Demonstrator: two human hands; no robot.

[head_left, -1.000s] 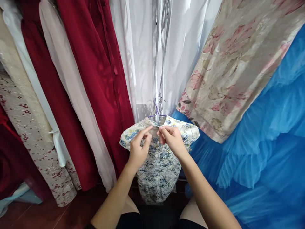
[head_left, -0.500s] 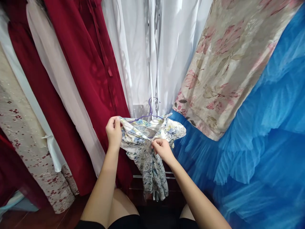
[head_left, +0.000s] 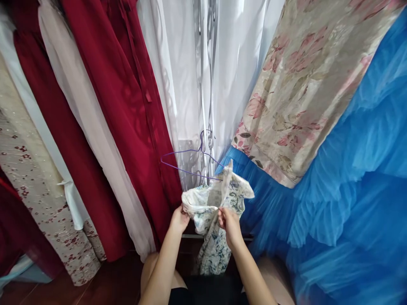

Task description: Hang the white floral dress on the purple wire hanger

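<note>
A small white dress with a blue flower print (head_left: 216, 203) hangs crumpled between my two hands, low in the middle of the view. My left hand (head_left: 179, 220) is closed on its left edge. My right hand (head_left: 229, 223) pinches the cloth near the collar. One corner of the dress still sits on the right arm of a thin purple wire hanger (head_left: 187, 163). The hanger's left arm is bare. Its hook hangs on silver ribbons (head_left: 206, 84) in front of a white sheer garment.
Long garments hang all round: dark red gowns (head_left: 127, 106), a pale pink one, a beige one with red flowers (head_left: 41, 190) at left, a pink floral fabric (head_left: 302, 84) and a big blue tulle skirt (head_left: 343, 190) at right. Dark wooden floor (head_left: 95, 284) lies below.
Both hands dropped lower with the small dress. Its left shoulder came off the purple hanger, which now shows bare on that side.
</note>
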